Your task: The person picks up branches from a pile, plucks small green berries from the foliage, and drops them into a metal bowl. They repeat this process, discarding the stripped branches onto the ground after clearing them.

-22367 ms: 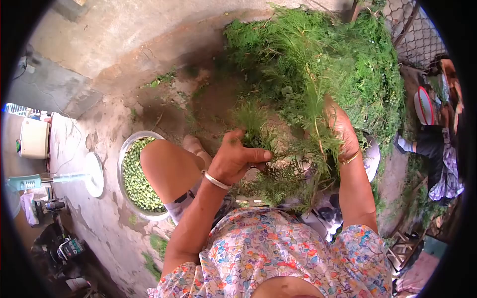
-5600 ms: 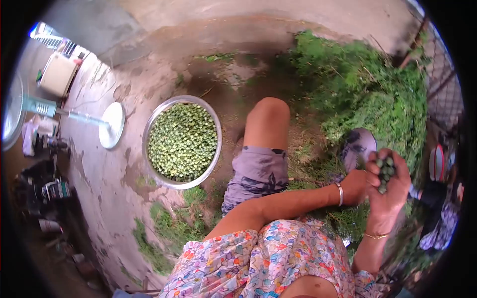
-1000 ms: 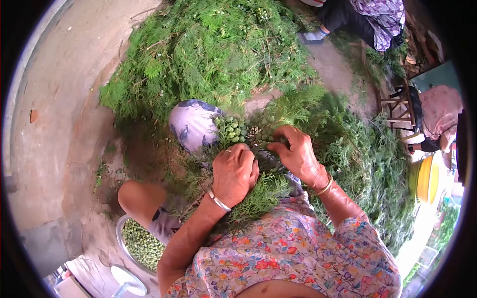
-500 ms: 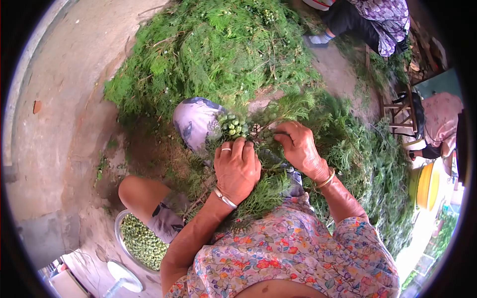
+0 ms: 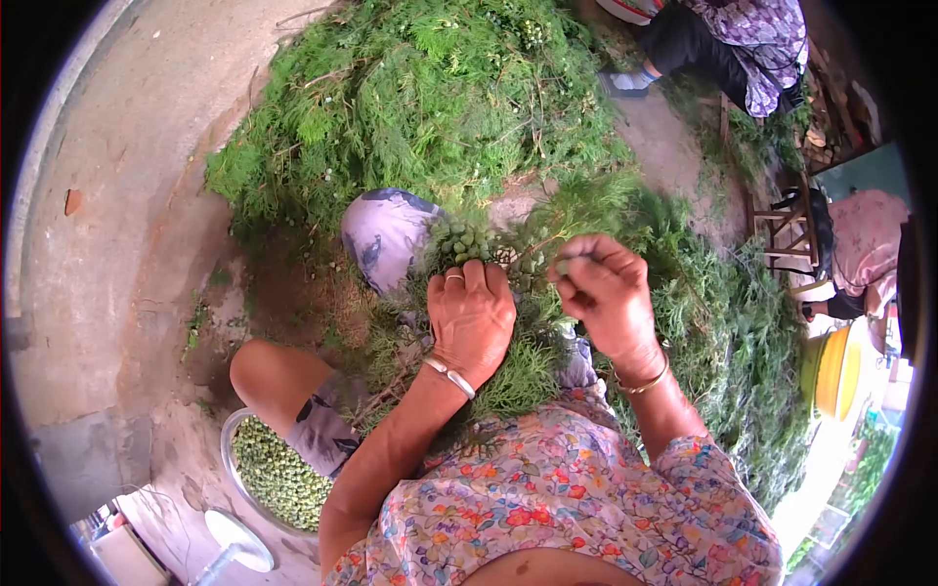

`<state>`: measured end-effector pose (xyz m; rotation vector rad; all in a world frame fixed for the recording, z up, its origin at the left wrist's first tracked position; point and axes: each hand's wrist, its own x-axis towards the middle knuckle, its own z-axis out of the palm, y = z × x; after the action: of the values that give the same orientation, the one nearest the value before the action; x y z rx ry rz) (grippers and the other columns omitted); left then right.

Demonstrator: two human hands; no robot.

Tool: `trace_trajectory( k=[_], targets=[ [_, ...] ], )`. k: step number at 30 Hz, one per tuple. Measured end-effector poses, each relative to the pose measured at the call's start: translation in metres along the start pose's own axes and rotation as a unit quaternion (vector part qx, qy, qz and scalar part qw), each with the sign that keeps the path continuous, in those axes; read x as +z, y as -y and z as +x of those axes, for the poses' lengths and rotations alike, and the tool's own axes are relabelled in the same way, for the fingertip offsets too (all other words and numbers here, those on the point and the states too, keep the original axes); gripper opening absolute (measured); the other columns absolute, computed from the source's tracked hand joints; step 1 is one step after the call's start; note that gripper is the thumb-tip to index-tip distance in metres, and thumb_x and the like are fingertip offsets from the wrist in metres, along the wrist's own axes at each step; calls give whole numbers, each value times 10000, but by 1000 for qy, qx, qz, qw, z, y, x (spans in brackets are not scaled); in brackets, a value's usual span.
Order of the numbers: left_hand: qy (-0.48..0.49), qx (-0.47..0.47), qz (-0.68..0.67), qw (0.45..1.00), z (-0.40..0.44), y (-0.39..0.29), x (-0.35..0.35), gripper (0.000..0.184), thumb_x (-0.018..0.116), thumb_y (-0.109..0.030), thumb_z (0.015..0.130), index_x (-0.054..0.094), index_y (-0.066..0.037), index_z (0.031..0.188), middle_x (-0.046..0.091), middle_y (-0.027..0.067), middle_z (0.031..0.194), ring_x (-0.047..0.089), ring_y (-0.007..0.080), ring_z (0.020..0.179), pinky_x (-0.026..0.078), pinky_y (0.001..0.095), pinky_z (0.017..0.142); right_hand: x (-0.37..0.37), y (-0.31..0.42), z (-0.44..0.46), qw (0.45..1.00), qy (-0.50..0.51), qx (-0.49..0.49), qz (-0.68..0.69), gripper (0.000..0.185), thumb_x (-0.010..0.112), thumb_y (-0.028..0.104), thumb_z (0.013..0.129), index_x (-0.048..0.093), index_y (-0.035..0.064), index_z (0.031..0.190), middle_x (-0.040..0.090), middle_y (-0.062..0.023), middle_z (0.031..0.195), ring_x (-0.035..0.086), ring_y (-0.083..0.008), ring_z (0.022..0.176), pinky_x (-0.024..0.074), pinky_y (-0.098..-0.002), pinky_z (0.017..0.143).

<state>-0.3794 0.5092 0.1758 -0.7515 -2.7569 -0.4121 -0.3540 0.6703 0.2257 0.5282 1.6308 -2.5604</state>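
Across my lap lies a leafy conifer branch [image 5: 523, 376] with a cluster of small round green cones [image 5: 462, 241]. My left hand [image 5: 472, 317], wearing a ring and a silver bangle, has its fingers curled over the branch just below the cluster; the fingertips are partly hidden. To its right and apart from it, my right hand [image 5: 608, 293] is raised with thumb and forefinger pinched. A small green cone [image 5: 563, 266] shows at those fingertips, slightly blurred.
A large heap of cut green branches [image 5: 420, 107] lies ahead, and more branches [image 5: 723, 322] lie to the right. A basin of green cones [image 5: 278, 474] stands at lower left. Another person [image 5: 723, 49] sits at upper right, near a wooden chair [image 5: 785, 232] and yellow basin [image 5: 837, 371].
My right hand has pulled back from the branch, slightly rightward, with a cone at its fingertips. My left hand has shifted slightly up against the cluster.
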Motion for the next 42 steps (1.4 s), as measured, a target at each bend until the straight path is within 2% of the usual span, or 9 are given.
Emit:
trace_trajectory(
  k=[5, 8, 10, 14, 18, 23, 32, 34, 42],
  targets=[
    [38, 18, 45, 998, 4, -3, 5, 63, 594, -106, 692, 550, -62, 690, 497, 92, 778, 537, 256, 698, 414, 403, 644, -21, 5, -1, 997, -66, 15, 45, 84, 538, 62, 862, 595, 5, 888, 592, -74, 716, 465, -78, 516, 349, -200, 425],
    [2, 28, 33, 999, 3, 0, 10, 74, 596, -105, 693, 539, -62, 673, 484, 89, 761, 530, 254, 690, 409, 400, 633, -32, -9, 0, 994, -75, -5, -79, 140, 668, 123, 803, 624, -2, 760, 566, -20, 624, 440, -68, 484, 358, -218, 435],
    [-44, 33, 8, 998, -1, 2, 13, 89, 595, -105, 696, 524, -62, 662, 466, 83, 744, 517, 253, 676, 401, 404, 621, -27, -14, 1, 926, -112, -111, -342, 153, 701, 129, 776, 655, -17, 778, 598, -14, 623, 501, -80, 513, 409, -238, 471],
    [-60, 46, -16, 997, -6, 4, 13, 100, 599, -88, 686, 504, -58, 688, 440, 85, 733, 502, 257, 660, 395, 408, 608, -21, -24, 10, 867, -103, -221, -434, 181, 713, 134, 758, 666, -34, 806, 638, -86, 647, 567, -96, 570, 435, -259, 509],
    [-80, 48, -15, 996, -9, 7, 14, 81, 565, -85, 692, 497, -61, 656, 443, 85, 755, 500, 239, 677, 383, 398, 631, -22, -13, 17, 882, -1, -51, -469, 154, 686, 99, 765, 667, -45, 817, 611, -38, 622, 511, -69, 561, 418, -247, 514],
    [-92, 47, -33, 994, -10, 10, 11, 84, 563, -87, 692, 487, -71, 661, 427, 78, 741, 494, 230, 662, 382, 385, 618, -18, -4, 19, 878, 26, -57, -475, 232, 700, 160, 743, 661, -48, 837, 566, -17, 586, 490, -74, 531, 400, -249, 501],
    [-72, 36, -45, 996, -10, 12, 11, 99, 580, -89, 657, 482, -73, 660, 423, 76, 747, 501, 230, 667, 381, 389, 612, -14, -8, 12, 945, 18, 86, -314, 228, 703, 168, 744, 625, -16, 854, 503, 19, 622, 427, -55, 517, 312, -199, 422],
    [-70, 34, -50, 996, -10, 12, 11, 130, 608, -102, 649, 484, -78, 675, 423, 78, 738, 501, 240, 664, 388, 397, 612, -20, -17, 12, 994, 16, 108, -28, 137, 664, 114, 792, 592, -2, 803, 494, -3, 622, 416, -53, 513, 277, -196, 408],
    [-67, 32, -53, 996, -9, 11, 11, 154, 628, -111, 655, 479, -84, 682, 424, 76, 726, 503, 244, 653, 394, 401, 606, -33, -30, 5, 960, 14, 99, 261, 92, 628, 97, 811, 568, 36, 847, 461, 4, 667, 376, -57, 520, 260, -179, 361]
  ],
)
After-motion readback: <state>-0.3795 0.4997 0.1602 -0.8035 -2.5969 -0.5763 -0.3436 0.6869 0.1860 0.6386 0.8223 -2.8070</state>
